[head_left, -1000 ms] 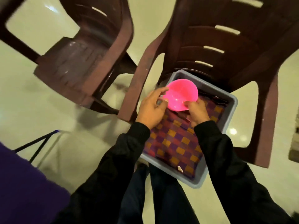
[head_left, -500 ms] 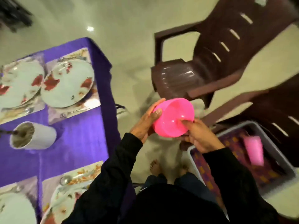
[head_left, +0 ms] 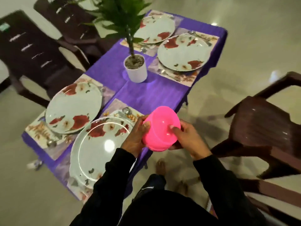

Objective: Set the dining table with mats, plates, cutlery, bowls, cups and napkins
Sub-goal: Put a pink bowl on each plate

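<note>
Swinging from the chair toward the table (head_left: pixel 146 95), both hands are carrying the pink bowl (head_left: pixel 160 130) above its near right edge; left hand (head_left: pixel 136 137) and right hand (head_left: pixel 187 141) are clasping its sides. Keeping it level while lowering beside the nearest plate (head_left: pixel 97 149) seems wise.

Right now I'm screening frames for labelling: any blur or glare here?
Head view: motion blur smears the chairs and the table's far end; a ceiling-light glare spot sits on the nearest plate; the pink bowl stays fairly sharp; wide-angle distortion bends the edges.

Left hand (head_left: pixel 136 137) and right hand (head_left: pixel 187 141) both grip, fingers curled.
</note>
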